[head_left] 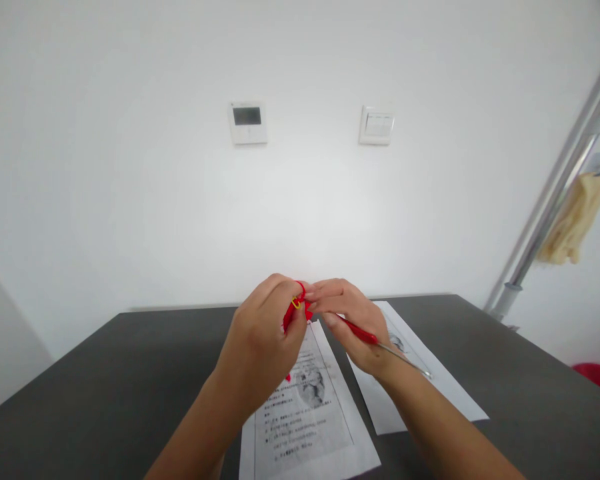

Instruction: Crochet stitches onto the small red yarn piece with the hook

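Observation:
My left hand (261, 333) is closed around a small red crochet piece (289, 317), most of it hidden by the fingers. A yellow stitch marker (296, 303) shows on the red yarn between thumb and forefinger. Close beside it, my right hand (353, 310) grips a crochet hook (364, 334) with a red handle. The hook's metal shaft slants back over the right wrist, and its working end is hidden at the red yarn. The fingertips of both hands meet around the yarn, above the table.
Two printed sheets lie on the dark table (170, 373): one sheet (325, 427) below my hands, another sheet (380, 407) under the right forearm. Behind rises a white wall with a thermostat (249, 123) and a switch (377, 125). A metal pole (555, 193) stands at right.

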Tool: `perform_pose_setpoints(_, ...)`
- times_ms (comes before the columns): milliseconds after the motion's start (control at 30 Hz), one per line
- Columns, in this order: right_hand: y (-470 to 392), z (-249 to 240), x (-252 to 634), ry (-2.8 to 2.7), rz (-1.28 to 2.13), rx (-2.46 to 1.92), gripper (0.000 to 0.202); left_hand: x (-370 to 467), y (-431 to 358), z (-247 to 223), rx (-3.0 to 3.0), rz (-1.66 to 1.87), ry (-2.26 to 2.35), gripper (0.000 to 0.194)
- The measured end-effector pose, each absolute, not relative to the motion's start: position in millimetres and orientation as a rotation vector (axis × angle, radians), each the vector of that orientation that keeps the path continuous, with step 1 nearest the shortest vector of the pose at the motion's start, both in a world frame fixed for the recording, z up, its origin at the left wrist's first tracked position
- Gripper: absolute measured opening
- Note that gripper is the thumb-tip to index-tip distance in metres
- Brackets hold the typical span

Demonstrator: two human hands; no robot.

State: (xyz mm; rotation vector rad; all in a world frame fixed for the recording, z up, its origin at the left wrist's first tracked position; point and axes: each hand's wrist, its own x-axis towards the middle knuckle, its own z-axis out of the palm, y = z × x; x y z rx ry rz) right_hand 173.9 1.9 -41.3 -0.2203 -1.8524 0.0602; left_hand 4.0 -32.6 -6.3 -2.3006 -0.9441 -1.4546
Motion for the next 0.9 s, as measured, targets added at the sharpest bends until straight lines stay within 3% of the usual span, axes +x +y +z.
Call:
perform_pose_setpoints(233, 0, -39, 179, -1.867, -0.32, -0.208, 0.029, 2, -31, -6, -2.33, -1.808, -1.307, 0.024)
perform_pose_setpoints(500, 6, -33, 188, -1.866, -0.234, -0.072, 0.025, 1, -16, -6, -2.762, -2.651, -1.448, 0.041)
perform_pose_setpoints(667, 14, -43, 186, -1.83, -0.437, -0.082, 0.035, 13, -9, -10, -2.669, -3.165, -1.415, 0.047)
perform_pose_setpoints(767, 17, -49, 177, -1.758, -0.508, -0.168, 0.034, 17, -6, -15, -2.554, -3.119, -1.363, 0.047)
perform_pose_setpoints(900, 10, -47, 167, -1.731, -0.452, -0.287, 0.03, 12, -1, -18, -2.474, -2.589, -1.354, 0.041)
